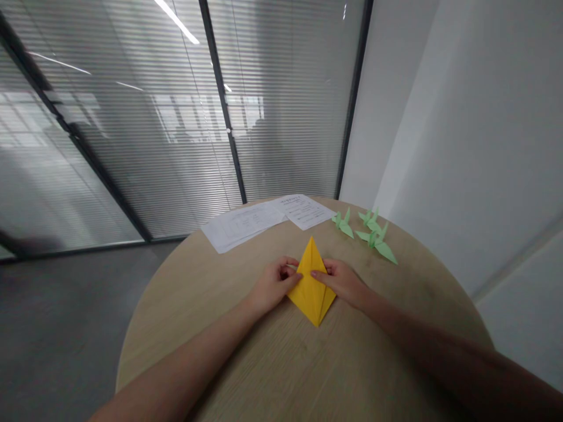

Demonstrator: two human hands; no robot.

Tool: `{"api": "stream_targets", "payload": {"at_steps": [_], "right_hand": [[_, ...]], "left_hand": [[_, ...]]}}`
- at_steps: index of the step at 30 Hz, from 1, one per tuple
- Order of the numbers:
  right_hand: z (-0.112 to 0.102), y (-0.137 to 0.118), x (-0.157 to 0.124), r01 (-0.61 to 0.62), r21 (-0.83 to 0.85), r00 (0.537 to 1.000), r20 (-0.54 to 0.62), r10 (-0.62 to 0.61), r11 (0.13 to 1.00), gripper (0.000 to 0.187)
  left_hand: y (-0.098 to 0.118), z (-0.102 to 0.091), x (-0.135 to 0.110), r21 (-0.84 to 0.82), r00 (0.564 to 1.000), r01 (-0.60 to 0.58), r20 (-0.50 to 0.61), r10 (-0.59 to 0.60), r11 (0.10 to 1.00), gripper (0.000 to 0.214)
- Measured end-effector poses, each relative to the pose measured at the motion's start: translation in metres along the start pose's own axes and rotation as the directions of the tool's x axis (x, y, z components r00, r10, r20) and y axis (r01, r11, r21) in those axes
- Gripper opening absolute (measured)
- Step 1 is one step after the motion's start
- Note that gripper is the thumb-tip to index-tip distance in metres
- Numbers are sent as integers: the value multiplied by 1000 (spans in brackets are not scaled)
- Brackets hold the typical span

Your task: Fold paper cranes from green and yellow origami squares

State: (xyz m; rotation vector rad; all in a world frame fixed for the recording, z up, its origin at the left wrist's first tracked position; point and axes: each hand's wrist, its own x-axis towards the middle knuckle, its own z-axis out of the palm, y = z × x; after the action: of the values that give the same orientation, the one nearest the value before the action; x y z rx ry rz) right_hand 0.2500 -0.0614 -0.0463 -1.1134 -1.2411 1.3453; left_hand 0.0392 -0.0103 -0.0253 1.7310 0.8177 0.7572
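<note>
A folded sheet of yellow origami paper point(313, 299) is held just above the table, kite-shaped, with its narrow tip pointing away from me and creases down its middle. My left hand point(278, 282) pinches its left edge, thumb on top and fingers curled behind. On the opposite edge my right hand point(343, 282) grips the paper, its thumb lying across the front face near the centre. The fingers behind the paper are partly hidden.
The round wooden table point(185, 328) carries printed sheets point(246, 225) at its far side. Several green paper cranes point(376, 239) stand at the far right. Glass panels with blinds point(176, 146) rise beyond, and a white wall point(484, 146) borders the right.
</note>
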Motion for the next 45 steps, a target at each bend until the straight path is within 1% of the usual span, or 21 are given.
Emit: {"api": "stream_targets", "payload": {"at_steps": [2,5,7,9,11,13,15,18,21,23,26,29,31,34,36,39,41,43,45], "right_hand": [[0,1,1,-8,-21,1000,3,8,1000,34],[-1,3,3,-22,-57,999,23,23,998,37],[0,3,4,-24,-67,998,53,27,997,39],[0,2,4,-9,-59,997,80,14,998,40],[0,1,4,27,-47,997,77,-23,999,42],[-1,1,4,45,-53,998,36,-43,998,44],[-2,2,4,32,-65,999,-31,-34,997,45],[-4,4,5,7,-10,995,-98,-8,1000,45],[-5,3,6,-27,31,998,-56,28,999,43],[-5,2,7,-36,-11,999,4,36,999,40],[-3,1,9,-11,-90,997,80,18,996,41],[1,3,11,11,-146,988,154,11,989,34],[4,5,13,18,-174,981,194,16,984,28],[7,6,14,15,-172,969,247,28,985,24],[9,7,16,15,-154,966,259,26,988,23],[16,11,17,5,-136,973,230,26,991,23],[22,14,17,8,-121,982,190,15,993,25],[30,18,15,52,-120,989,147,-34,991,30],[36,21,14,93,-138,990,121,-76,986,32]], "left_hand": [[-1,0,0,-7,999,29,30,-29,1000,34],[-1,1,0,-34,985,79,157,-72,996,34],[-3,2,0,-47,975,104,200,-93,993,35],[-6,2,2,-53,980,115,170,-104,992,36],[-10,2,4,-78,988,118,113,-109,990,38],[-14,-1,6,-125,993,109,52,-103,986,41],[-17,-5,8,-146,996,93,-2,-94,985,43],[-19,-11,10,-128,995,87,-29,-92,988,47],[-19,-15,10,-90,995,84,-51,-88,992,51],[-18,-16,9,-66,996,75,-52,-79,995,53],[-17,-16,6,-32,997,62,-34,-63,998,53],[-15,-16,4,58,998,46,-41,-44,997,48],[-14,-16,2,187,999,24,-44,-16,982,41],[-12,-16,-1,373,998,-1,-65,28,928,31],[-11,-16,-3,401,994,-3,-98,46,916,30],[-8,-16,-6,390,985,21,-164,47,921,46],[-6,-16,-8,417,976,29,-208,64,908,52],[-4,-16,-10,479,962,13,-247,120,878,47],[-1,-16,-12,560,949,-8,-256,182,829,29]]}}
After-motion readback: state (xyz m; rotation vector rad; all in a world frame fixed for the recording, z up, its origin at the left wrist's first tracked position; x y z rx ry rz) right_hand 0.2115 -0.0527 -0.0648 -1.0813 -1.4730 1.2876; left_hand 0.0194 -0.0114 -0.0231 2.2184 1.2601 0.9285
